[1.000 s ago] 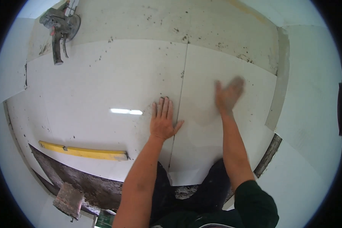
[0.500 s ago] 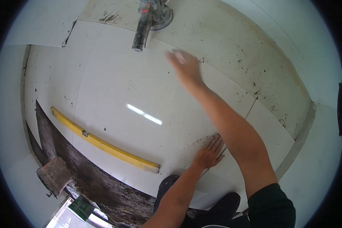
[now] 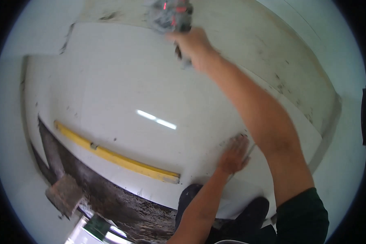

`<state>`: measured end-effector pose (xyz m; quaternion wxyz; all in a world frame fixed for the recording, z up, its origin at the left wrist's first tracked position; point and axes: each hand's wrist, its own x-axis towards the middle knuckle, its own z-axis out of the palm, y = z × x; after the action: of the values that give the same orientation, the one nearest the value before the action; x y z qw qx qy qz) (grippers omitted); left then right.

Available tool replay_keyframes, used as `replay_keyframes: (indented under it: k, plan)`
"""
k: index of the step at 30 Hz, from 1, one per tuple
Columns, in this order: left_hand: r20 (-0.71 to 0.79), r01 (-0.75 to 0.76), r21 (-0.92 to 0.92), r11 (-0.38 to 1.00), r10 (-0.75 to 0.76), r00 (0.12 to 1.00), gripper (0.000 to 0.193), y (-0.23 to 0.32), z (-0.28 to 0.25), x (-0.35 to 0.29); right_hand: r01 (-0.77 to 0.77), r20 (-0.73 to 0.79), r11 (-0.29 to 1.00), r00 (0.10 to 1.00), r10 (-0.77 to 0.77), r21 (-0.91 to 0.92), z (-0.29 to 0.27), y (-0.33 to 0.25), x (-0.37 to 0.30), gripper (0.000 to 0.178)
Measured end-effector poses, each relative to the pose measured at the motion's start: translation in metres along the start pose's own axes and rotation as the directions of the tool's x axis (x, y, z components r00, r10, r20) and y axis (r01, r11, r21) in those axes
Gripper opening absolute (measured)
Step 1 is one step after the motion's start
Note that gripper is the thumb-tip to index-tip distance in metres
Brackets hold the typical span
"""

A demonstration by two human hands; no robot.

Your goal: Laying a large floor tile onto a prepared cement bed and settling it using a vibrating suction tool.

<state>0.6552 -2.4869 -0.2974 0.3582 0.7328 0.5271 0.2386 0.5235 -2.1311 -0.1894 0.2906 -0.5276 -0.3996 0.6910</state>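
My right hand [image 3: 194, 45] reaches far forward, its fingers wrapped round the dark handle of a dusty grey handheld power tool [image 3: 169, 17] with glowing red spots. Motion smears the tool, and the frame's upper edge cuts part of it off. My left hand [image 3: 234, 156] rests flat on the large pale floor tile [image 3: 110, 85], fingers stretched out, beside the joint with the neighbouring tile. A yellow spirit level [image 3: 118, 156] lies on the pale tile, to the left of my left arm.
Dark, rough mortar bed [image 3: 110, 179] shows along the tile's near left edge. A rusty, dirt-caked square block [image 3: 65, 194] and a green container [image 3: 97, 227] stand at the lower left. White walls [image 3: 354, 73] enclose the floor, and my knees [image 3: 189, 199] are at the near edge.
My right hand has moved forward and grasped the power tool's handle. The tool has shifted and turned, and red lights now show on it. My left hand stays flat on the tile.
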Motion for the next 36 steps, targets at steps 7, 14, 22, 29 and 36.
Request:
replay_keyframes:
  k: [7, 14, 22, 29, 36]
  plan:
    - [0.352, 0.063, 0.048, 0.997, -0.076, 0.933, 0.066, -0.006, 0.024, 0.002, 0.180, -0.225, 0.858, 0.921, -0.319, -0.482, -0.189, 0.109, -0.324, 0.034]
    - [-0.009, -0.129, 0.355, 0.926, 0.142, 0.990, 0.078, 0.020, 0.015, 0.015, -0.871, -0.454, 0.490, 0.424, 0.783, 0.032, -0.298, 0.088, -0.664, 0.036]
    - [-0.036, -0.154, 0.510, 0.847, 0.199, 0.979, 0.080, 0.030, 0.022, 0.015, -0.942, -0.280, 0.334, 0.326, 0.903, -0.020, -0.309, 0.158, -0.903, 0.022]
    - [0.527, -0.528, 0.098, 0.843, 0.407, 0.747, 0.082, 0.177, 0.173, -0.015, -0.851, -0.455, 0.412, 0.241, 0.857, 0.325, -0.326, 0.269, -1.001, 0.034]
    - [0.665, -0.742, -0.261, 0.617, 0.673, 0.325, 0.080, 0.289, 0.320, 0.074, -0.844, -0.662, 0.451, 0.164, 0.731, 0.289, -0.288, 0.321, -1.010, 0.022]
